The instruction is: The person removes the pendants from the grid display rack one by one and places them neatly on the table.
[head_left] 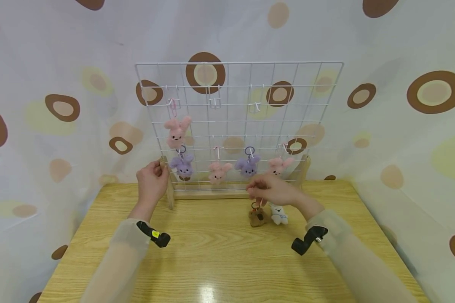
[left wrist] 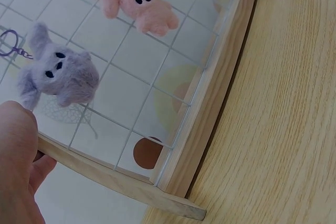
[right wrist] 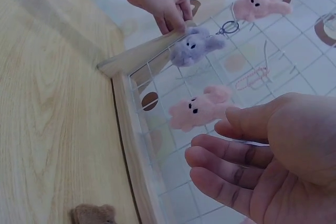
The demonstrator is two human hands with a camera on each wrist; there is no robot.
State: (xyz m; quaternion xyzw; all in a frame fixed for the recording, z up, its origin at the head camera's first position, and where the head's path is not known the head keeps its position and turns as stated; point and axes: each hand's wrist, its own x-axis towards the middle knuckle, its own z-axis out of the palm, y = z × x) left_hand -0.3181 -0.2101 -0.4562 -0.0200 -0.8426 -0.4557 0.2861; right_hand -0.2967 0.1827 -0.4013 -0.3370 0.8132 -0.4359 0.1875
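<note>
My left hand (head_left: pixel 153 179) grips the top of the left wooden upright (head_left: pixel 169 189) of a rack with a white wire grid (head_left: pixel 227 126). Beside it, a purple rabbit plush keychain (left wrist: pixel 63 72) hangs from a hook. My right hand (head_left: pixel 274 190) is in front of the lower right of the grid; in the right wrist view its fingers (right wrist: pixel 226 171) curve loosely with nothing between them. Just below this hand, a brown plush keychain (head_left: pixel 258 217) with a dark ring lies on the table, next to a white plush keychain (head_left: pixel 279 214).
On the grid hang more plush rabbits: pink ones at upper left (head_left: pixel 177 134), lower middle (head_left: pixel 218 171) and lower right (head_left: pixel 278 166), plus a purple one (head_left: pixel 248 165). Hooks (head_left: pixel 214 102) without keychains sit higher up. The rack stands at the back of the wooden table (head_left: pixel 212 252), before a patterned cloth.
</note>
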